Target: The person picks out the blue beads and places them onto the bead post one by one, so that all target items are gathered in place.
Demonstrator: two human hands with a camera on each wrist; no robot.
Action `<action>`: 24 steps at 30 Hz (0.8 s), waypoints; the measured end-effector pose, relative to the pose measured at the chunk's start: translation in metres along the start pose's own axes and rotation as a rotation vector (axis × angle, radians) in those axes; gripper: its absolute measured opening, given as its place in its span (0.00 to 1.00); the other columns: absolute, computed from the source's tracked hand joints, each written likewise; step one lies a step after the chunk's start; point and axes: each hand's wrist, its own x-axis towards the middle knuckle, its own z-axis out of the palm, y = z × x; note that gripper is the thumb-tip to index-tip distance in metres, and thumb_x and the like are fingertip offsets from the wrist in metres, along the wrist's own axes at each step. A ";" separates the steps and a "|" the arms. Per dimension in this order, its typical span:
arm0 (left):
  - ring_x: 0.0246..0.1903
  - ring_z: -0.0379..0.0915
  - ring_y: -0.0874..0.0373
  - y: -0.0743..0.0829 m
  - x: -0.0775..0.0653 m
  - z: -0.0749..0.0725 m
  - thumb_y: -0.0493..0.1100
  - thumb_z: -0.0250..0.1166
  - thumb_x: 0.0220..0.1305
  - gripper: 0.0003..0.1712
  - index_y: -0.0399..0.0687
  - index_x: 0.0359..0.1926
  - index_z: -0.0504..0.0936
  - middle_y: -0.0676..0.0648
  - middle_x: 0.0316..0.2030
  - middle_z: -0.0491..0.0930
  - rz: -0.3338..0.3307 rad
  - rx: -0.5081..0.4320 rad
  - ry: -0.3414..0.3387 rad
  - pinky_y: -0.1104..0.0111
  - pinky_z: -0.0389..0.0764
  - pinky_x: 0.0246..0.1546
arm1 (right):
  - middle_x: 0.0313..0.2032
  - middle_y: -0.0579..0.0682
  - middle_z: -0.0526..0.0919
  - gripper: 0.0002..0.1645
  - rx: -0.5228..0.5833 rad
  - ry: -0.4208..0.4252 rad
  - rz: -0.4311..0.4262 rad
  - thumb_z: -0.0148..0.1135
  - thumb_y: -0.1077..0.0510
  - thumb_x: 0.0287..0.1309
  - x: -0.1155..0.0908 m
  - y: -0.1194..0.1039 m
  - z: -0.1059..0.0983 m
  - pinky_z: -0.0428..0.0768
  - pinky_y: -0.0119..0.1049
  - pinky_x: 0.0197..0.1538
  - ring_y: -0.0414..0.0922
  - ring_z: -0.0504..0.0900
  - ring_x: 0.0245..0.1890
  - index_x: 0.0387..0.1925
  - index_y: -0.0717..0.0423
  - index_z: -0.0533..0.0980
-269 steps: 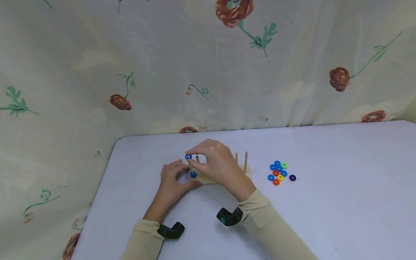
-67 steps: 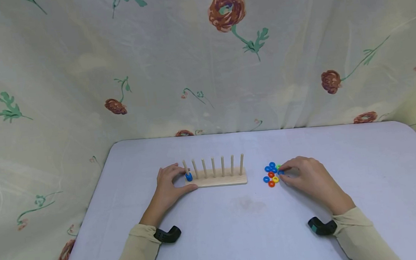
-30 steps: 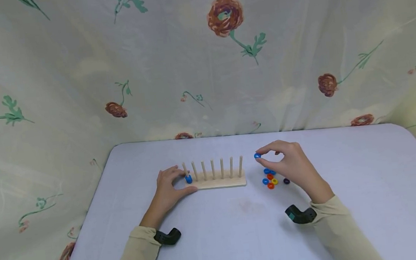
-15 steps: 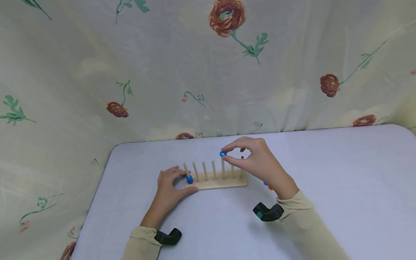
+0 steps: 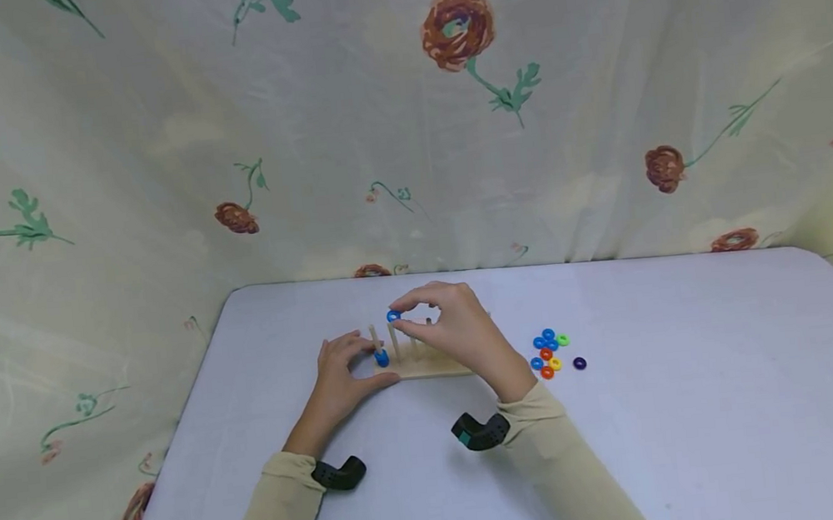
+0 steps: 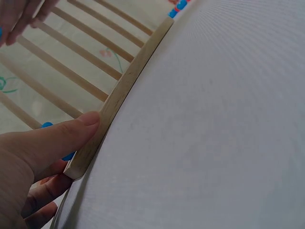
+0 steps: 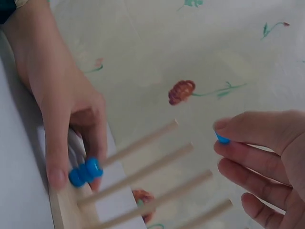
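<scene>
My left hand (image 5: 341, 380) holds the left end of a wooden peg board (image 5: 427, 367); in the left wrist view its thumb lies along the front edge of the board (image 6: 121, 90). Blue rings (image 7: 86, 171) are stacked low on the leftmost peg, next to that hand. My right hand (image 5: 461, 327) pinches another blue ring (image 5: 393, 316) between thumb and index finger, right at the top of the second peg (image 5: 394, 343) in the head view. From the right wrist, only a sliver of this ring (image 7: 222, 139) shows. The right hand hides several pegs in the head view.
Right of the board lies a loose cluster of small rings: several blue rings (image 5: 548, 334), a green ring (image 5: 563, 340), red-orange rings (image 5: 547, 373) and a yellow ring (image 5: 555, 365). A dark purple ring (image 5: 580, 363) lies slightly apart. A floral curtain (image 5: 570, 136) hangs behind the white table (image 5: 701, 400).
My right hand has lifted a blue ring from the cluster and carried it left across the board to the second peg. The left hand has stayed at the board's left end.
</scene>
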 end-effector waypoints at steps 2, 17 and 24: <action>0.74 0.63 0.37 0.001 0.000 0.000 0.51 0.83 0.51 0.32 0.45 0.55 0.86 0.36 0.67 0.77 0.004 0.004 -0.002 0.33 0.38 0.79 | 0.44 0.47 0.92 0.10 -0.009 0.002 0.000 0.74 0.55 0.62 0.002 -0.003 0.005 0.88 0.43 0.52 0.45 0.88 0.50 0.45 0.51 0.89; 0.74 0.63 0.37 -0.001 0.001 0.001 0.52 0.83 0.50 0.33 0.45 0.56 0.85 0.37 0.65 0.79 0.025 -0.004 0.001 0.33 0.38 0.79 | 0.42 0.48 0.92 0.11 -0.170 0.084 -0.083 0.75 0.54 0.61 0.004 -0.010 0.032 0.86 0.45 0.55 0.46 0.89 0.47 0.44 0.51 0.89; 0.74 0.64 0.38 -0.003 -0.001 0.001 0.51 0.83 0.51 0.32 0.45 0.56 0.85 0.38 0.64 0.80 0.032 -0.007 0.009 0.32 0.38 0.79 | 0.40 0.48 0.92 0.10 -0.197 0.094 -0.109 0.75 0.54 0.61 0.004 -0.009 0.037 0.86 0.44 0.53 0.45 0.89 0.45 0.44 0.51 0.89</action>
